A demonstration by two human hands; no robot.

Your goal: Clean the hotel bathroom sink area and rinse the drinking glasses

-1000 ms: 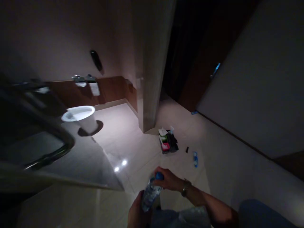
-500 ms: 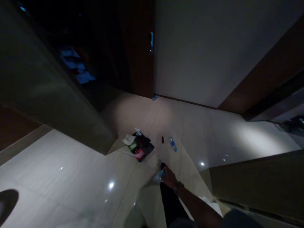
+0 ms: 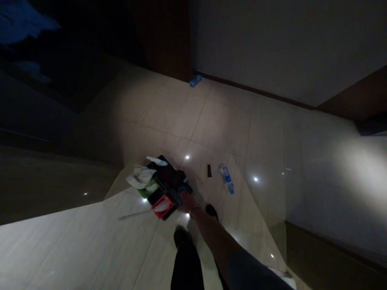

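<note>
My right hand [image 3: 187, 201] reaches down to the near right side of a black caddy [image 3: 188, 187] on the floor. Its fingers look closed around something with a bluish part [image 3: 181, 192], too dark and small to name. In the caddy are a green container [image 3: 147, 189], a red container [image 3: 162, 206] with pale stuff in it, and dark items. A white cloth [image 3: 142, 176] hangs over the far left side, with another pale piece [image 3: 157, 161] behind it. A thin pale stick [image 3: 134, 215] juts out to the left. My left hand is out of view.
Right of the caddy lie a small black object [image 3: 209, 170] and a clear plastic bottle [image 3: 227, 179] with a blue label. Another blue-tinted bottle [image 3: 196, 81] lies by the wall base. Walls [image 3: 260, 48] stand around the tiled floor [image 3: 169, 117]; my feet [image 3: 181, 237] are close to the caddy.
My right hand has moved left and forward to the caddy, from beside my foot, where it held something translucent and bluish. The view has come closer to the caddy and bottles.
</note>
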